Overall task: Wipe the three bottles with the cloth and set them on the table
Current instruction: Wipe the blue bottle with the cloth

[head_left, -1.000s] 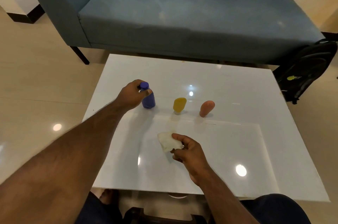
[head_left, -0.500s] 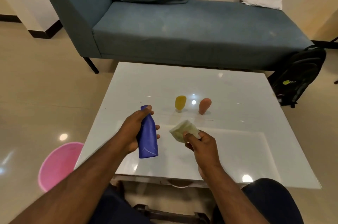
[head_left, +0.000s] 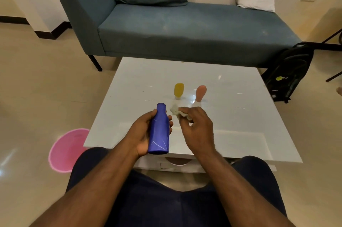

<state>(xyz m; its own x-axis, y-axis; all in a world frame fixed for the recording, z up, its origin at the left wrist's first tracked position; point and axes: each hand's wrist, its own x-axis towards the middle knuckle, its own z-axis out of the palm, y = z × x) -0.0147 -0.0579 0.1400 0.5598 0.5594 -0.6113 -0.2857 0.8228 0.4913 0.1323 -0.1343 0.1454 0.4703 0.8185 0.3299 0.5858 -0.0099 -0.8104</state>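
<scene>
My left hand (head_left: 143, 134) grips the blue bottle (head_left: 159, 130) above the near tabletop (head_left: 231, 115) edge; my right hand (head_left: 194, 130) pinches the cloth (head_left: 177, 112) beside its neck. Wiping seems only starting. The yellow bottle (head_left: 179, 90) and pink bottle (head_left: 200, 93) stand waiting.

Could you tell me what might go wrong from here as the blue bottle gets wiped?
The left hand grips the blue bottle lifted above the near edge of the table; if the grip slipped during wiping, it could fall to the floor. The right hand pinches only a small bunched cloth, which could slip out. The yellow bottle and pink bottle stand just beyond the hands, so a wide wiping stroke might topple them.
</scene>
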